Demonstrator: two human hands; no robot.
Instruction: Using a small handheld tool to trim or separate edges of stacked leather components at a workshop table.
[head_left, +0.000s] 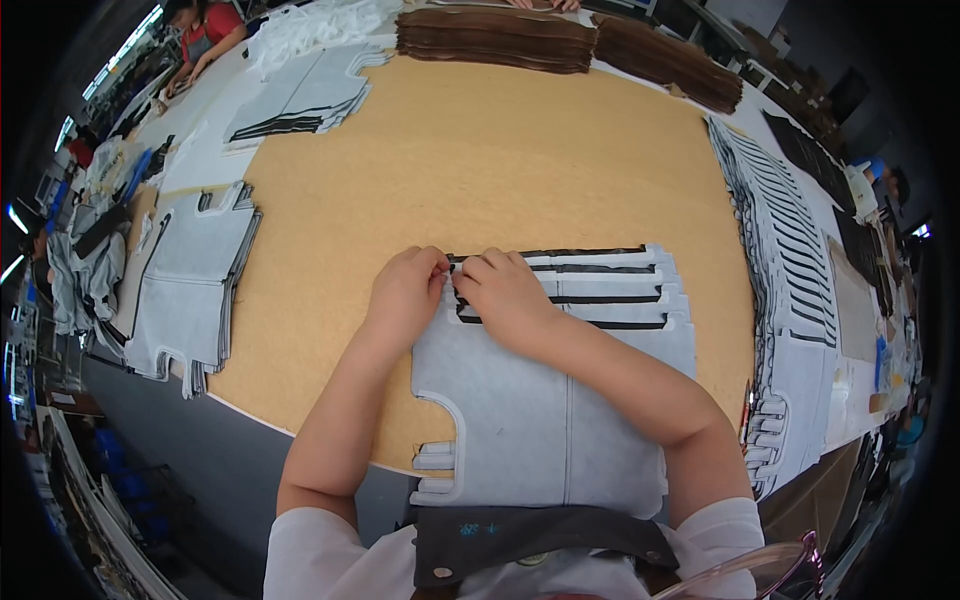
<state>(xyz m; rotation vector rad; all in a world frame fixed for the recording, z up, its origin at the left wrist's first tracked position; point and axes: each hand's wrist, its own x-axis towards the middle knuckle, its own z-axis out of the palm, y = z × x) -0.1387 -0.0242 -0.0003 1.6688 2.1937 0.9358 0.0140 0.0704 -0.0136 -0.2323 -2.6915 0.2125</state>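
Here at the centre of the frame lie the grey cloth panels (500,420), overlapping on the tan tabletop (480,160), black strips (620,299) running across their upper part. Both hands are right at the upper-left corner of the cloth: the left hand (405,290) at the edge, fingers bent in a narrow grip, and the right hand (505,300) just beside it, fingers curled down over the strip ends. Whether either one actually pinches cloth, I can't tell; the fingertips are partly hidden. Over at the left, a grey stack (185,270); at the top, brown bundles (495,40); along the right, a fanned row of striped panels (785,230). Upper left, a co-worker (215,30) leans over the work surface.
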